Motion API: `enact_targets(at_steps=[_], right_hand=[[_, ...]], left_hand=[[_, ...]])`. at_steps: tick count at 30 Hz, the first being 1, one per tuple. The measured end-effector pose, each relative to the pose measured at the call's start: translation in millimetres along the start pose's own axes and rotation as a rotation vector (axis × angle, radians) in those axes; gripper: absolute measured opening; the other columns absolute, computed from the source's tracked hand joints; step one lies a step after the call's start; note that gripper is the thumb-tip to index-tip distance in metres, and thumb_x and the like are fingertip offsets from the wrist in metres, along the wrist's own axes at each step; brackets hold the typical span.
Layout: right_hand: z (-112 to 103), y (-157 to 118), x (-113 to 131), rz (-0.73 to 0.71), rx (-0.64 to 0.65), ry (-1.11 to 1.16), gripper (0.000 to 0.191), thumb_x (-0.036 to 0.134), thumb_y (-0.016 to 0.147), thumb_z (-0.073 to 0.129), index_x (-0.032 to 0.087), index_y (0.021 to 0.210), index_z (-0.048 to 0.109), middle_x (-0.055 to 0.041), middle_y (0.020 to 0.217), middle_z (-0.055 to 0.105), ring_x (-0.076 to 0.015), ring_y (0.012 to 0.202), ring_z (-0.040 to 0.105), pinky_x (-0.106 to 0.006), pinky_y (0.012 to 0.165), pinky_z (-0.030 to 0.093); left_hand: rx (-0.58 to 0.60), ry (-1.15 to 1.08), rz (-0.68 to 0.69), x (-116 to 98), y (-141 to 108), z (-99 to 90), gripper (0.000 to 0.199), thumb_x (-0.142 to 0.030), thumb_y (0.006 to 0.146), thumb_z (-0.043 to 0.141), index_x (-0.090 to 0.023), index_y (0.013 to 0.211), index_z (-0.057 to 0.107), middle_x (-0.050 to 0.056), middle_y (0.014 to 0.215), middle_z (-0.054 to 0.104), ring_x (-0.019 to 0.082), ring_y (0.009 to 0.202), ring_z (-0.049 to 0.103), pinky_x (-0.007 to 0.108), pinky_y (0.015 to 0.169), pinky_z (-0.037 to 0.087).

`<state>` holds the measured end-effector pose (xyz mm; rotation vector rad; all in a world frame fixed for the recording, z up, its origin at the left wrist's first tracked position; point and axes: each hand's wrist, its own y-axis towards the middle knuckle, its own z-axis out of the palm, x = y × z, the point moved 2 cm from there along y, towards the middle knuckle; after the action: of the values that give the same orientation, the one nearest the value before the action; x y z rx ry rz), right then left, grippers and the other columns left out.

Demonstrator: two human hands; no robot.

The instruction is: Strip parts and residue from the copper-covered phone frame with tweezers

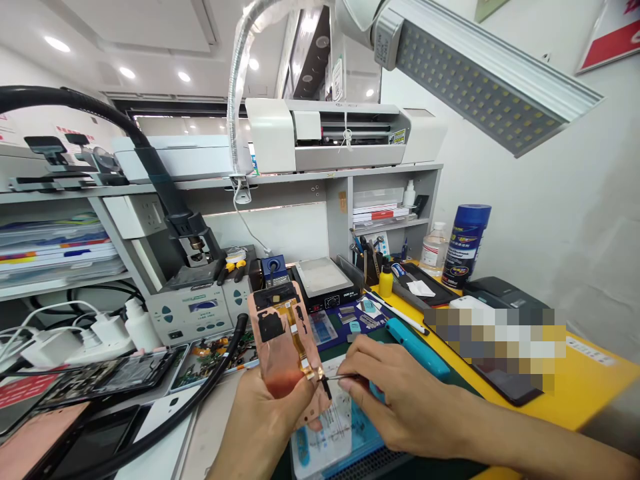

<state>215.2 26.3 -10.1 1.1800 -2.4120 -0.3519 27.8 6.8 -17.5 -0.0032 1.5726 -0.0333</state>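
My left hand point(265, 413) is closed round the lower part of a phone screen point(273, 363), held tilted up with its copper-coloured back towards me. A gold flex cable point(299, 340) runs down that back, between black patches. My left thumb presses near the cable's lower end. My right hand point(395, 393) pinches thin metal tweezers point(336, 378), whose tip reaches the screen's right edge beside a small black strip point(327, 388). Finer detail at the tip is too small to make out. Below both hands lies a blue-and-white work mat point(320, 447).
At left, a rework station point(193, 313) stands behind a parts tray point(210, 357), with a black hose point(220, 373) curving across. A heating plate point(325, 280) sits behind the screen. A teal tool point(417, 350), dark phone point(515, 387) and spray can point(465, 247) are at right.
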Motion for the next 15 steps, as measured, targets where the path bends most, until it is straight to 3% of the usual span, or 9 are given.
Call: enact_targets(at_steps=[3, 10, 15], right_hand=[[0.4, -1.2, -1.7, 0.024, 0.066, 0.031, 0.018, 0.018, 0.1, 0.045, 0.019, 0.103, 0.062, -0.0047, 0.094, 0.064, -0.0182, 0.085, 0.061, -0.03, 0.075, 0.045], [-5.1, 0.6, 2.4, 0.0, 0.004, 0.084, 0.019, 0.018, 0.098, 0.048, 0.017, 0.1, 0.067, -0.0057, 0.087, 0.065, -0.0182, 0.085, 0.06, -0.029, 0.077, 0.045], [-2.8, 0.8, 1.2, -0.07, -0.075, 0.094, 0.021, 0.015, 0.096, 0.048, 0.016, 0.099, 0.069, -0.0054, 0.083, 0.064, -0.017, 0.077, 0.059, -0.028, 0.068, 0.044]], left_hand=[[-0.01, 0.009, -0.026, 1.4, -0.1, -0.9, 0.034, -0.044, 0.071, 0.079, -0.013, 0.059, 0.071, 0.006, 0.057, 0.069, 0.017, 0.054, 0.061, 0.024, 0.054, 0.048], [-0.043, 0.037, -0.003, -3.1, -3.0, 1.6, 0.029, -0.042, 0.068, 0.079, -0.014, 0.063, 0.071, 0.004, 0.053, 0.067, 0.015, 0.051, 0.057, 0.022, 0.051, 0.047], [-0.029, 0.04, -0.006, -3.1, -2.7, 1.3, 0.029, -0.041, 0.069, 0.079, -0.014, 0.064, 0.071, 0.002, 0.053, 0.064, 0.015, 0.052, 0.055, 0.022, 0.05, 0.045]])
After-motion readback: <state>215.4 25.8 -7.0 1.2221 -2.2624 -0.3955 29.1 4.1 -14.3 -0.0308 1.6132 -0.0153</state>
